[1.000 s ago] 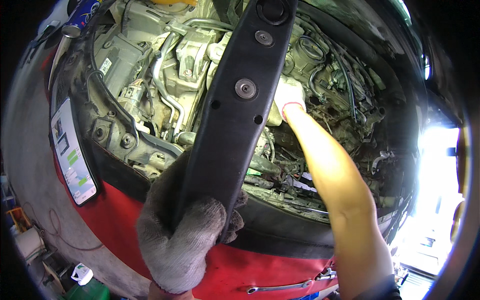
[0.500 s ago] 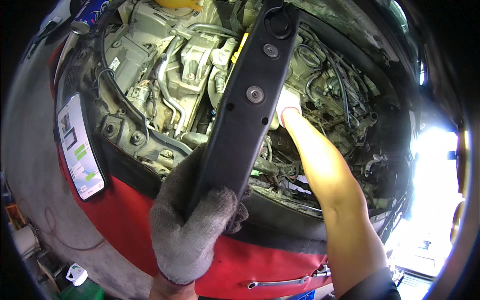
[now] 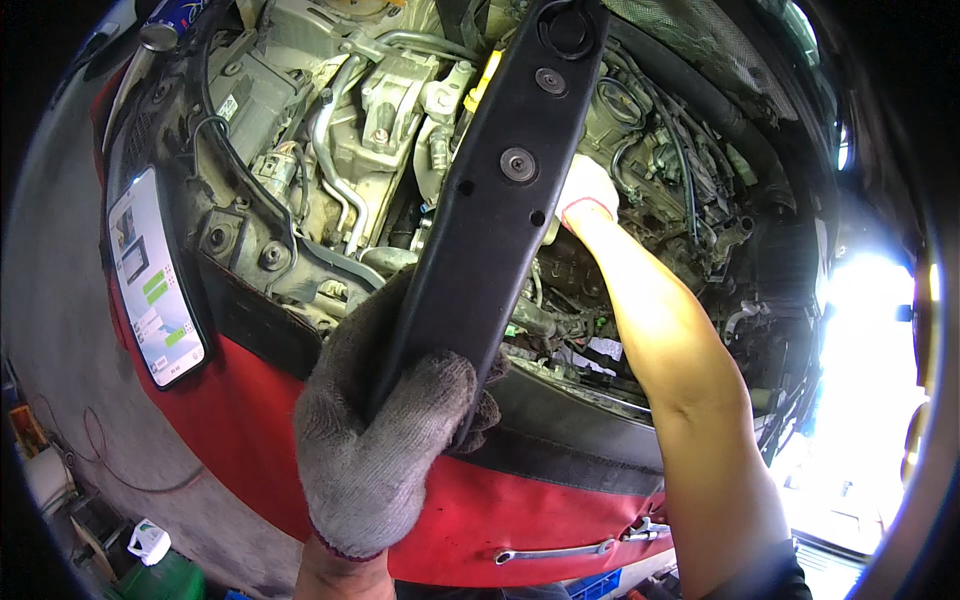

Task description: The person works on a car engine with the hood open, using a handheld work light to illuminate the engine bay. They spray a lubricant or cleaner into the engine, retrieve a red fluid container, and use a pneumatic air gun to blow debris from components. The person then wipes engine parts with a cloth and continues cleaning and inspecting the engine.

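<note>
My left hand [image 3: 380,450], in a grey knit glove, is wrapped round the lower end of a long black work light [image 3: 485,225]. Its back faces me, with two round metal discs and a folded ring at the top. Beyond it my right hand [image 3: 592,190], in a whitish glove with a red cuff, reaches down into the engine bay [image 3: 390,120]. The work light covers part of that hand and its fingers are hidden, so any grip there is out of sight. Bright light falls on my bare right forearm.
A phone [image 3: 155,280] with a lit screen lies on the left edge of the car. Along the front hangs a red cover [image 3: 560,500] bearing a combination wrench [image 3: 555,552] and another metal tool [image 3: 645,530]. A blue can [image 3: 180,22] stands at the far left.
The view has shifted slightly. My right hand shows a little more beside the work light, having moved slightly. My left hand keeps its hold on the light.
</note>
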`<state>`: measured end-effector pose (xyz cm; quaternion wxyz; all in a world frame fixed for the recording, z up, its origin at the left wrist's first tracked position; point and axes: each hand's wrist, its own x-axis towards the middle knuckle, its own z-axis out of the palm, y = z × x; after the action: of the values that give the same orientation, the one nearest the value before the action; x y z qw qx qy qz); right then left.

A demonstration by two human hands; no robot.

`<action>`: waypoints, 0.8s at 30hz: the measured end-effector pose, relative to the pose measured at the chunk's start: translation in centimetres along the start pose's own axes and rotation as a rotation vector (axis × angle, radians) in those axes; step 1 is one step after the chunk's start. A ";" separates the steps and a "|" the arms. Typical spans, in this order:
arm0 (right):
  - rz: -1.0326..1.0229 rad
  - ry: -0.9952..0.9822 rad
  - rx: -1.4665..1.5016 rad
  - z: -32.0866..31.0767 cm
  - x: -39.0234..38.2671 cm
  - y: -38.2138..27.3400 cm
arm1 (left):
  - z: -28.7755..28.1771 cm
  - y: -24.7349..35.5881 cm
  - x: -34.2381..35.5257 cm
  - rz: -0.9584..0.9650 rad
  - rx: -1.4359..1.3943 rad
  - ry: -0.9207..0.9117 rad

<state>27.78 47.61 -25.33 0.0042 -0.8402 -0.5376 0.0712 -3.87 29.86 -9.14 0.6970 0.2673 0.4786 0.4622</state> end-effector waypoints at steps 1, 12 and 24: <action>0.016 0.001 -0.014 -0.3 0.0 -0.1 | 0.0 0.2 0.1 -0.010 -0.010 -0.002; -0.020 0.020 0.046 -0.7 0.5 -0.9 | -0.7 0.7 0.1 -0.084 -0.120 -0.035; -0.174 -0.108 -0.459 2.2 3.0 1.7 | -0.3 0.4 0.3 -0.030 -0.056 -0.034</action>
<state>30.25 49.48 -27.96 -0.2096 -0.7647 -0.6092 -0.0086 -4.27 30.23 -9.07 0.7193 0.2484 0.4575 0.4600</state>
